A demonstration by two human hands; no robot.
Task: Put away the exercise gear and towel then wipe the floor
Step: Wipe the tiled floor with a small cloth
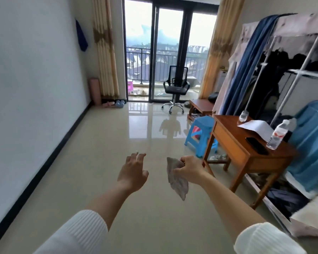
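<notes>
My right hand grips a grey cloth that hangs down from its fingers over the glossy tiled floor. Just left of the cloth, my left hand is held out with fingers spread and holds nothing. A rolled pink mat stands upright in the far left corner. Beside it on the floor lie pink and blue dumbbells. A dark blue towel hangs on the left wall.
A wooden table at right carries a water bottle, paper and a phone. A blue stool stands beside it. A wardrobe rack lines the right wall. An office chair sits by the balcony door.
</notes>
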